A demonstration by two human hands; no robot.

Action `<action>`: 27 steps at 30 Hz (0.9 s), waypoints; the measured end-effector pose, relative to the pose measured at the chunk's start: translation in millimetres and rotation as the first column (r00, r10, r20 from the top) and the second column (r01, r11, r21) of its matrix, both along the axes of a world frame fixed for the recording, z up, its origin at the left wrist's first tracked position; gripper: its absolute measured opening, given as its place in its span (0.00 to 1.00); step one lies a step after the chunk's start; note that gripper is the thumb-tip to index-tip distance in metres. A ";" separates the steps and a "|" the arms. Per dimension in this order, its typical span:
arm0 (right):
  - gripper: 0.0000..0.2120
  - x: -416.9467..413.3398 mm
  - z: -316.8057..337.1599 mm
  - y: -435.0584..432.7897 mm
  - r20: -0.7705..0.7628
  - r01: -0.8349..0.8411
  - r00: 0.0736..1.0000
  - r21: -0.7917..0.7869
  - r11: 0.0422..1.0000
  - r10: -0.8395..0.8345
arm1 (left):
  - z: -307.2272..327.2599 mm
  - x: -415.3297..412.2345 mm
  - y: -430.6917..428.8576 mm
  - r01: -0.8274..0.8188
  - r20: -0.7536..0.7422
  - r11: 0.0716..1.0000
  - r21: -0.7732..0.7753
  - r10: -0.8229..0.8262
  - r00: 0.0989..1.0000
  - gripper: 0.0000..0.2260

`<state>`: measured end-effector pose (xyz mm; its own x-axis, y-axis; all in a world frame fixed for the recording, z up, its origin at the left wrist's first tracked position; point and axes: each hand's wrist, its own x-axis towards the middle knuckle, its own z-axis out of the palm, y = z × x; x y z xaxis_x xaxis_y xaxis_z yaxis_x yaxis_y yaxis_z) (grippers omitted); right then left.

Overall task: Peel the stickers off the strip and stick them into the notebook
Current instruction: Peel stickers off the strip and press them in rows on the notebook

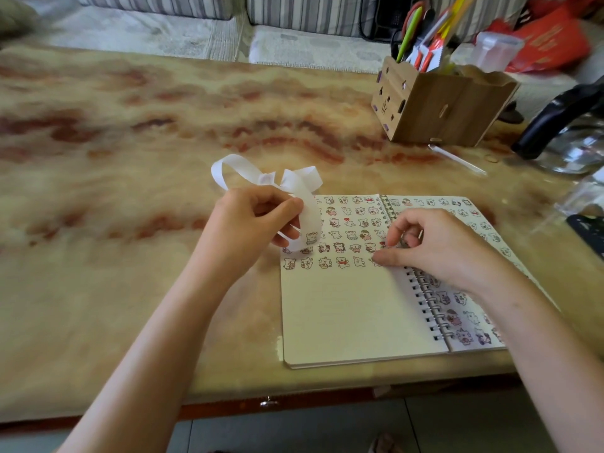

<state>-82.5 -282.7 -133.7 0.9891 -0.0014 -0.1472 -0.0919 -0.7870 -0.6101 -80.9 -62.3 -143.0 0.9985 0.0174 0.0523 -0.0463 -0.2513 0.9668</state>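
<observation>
Our left grip [258, 220] clamps the white sticker strip [309, 207] over the spiral notebook [353, 315] on the surface [147, 158]; our right grip [425, 243], fingers curled together, presses its thumb on the lowest sticker row [323, 263]

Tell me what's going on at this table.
A person is filling an open spiral notebook with small stickers. The left hand holds the curled white strip above the left page. The right hand rests its fingertips on that page at the end of the lowest sticker row, beside the spiral. Rows cover the page's upper half; the lower half is blank.
</observation>
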 end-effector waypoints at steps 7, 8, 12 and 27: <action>0.05 2.8 1.0 -3.7 -0.054 -0.039 0.998 0.009 0.999 0.040 | -1.0 0.4 -0.5 0.001 0.008 1.000 -0.005 -0.001 1.000 0.07; 0.05 2.9 0.9 -4.7 -0.053 -0.042 0.998 0.017 0.999 0.042 | -0.9 0.3 -0.6 0.002 0.010 1.000 -0.007 -0.002 1.000 0.07; 0.11 2.4 -0.7 -4.8 -0.040 -0.044 0.998 0.056 0.997 0.046 | -0.7 0.3 -1.0 0.006 0.011 1.000 -0.019 -0.006 1.000 0.08; 0.05 -6.2 -5.1 39.4 0.361 -0.234 0.930 0.443 0.866 0.066 | 4.3 -1.1 -3.1 0.056 0.050 0.990 -0.131 -0.050 0.997 0.07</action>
<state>-88.8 -243.3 -138.8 0.9621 0.1376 0.2356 0.2711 -0.3844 -0.8825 -82.1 -65.4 -138.7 0.9947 -0.0259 0.0999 -0.1023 -0.1170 0.9879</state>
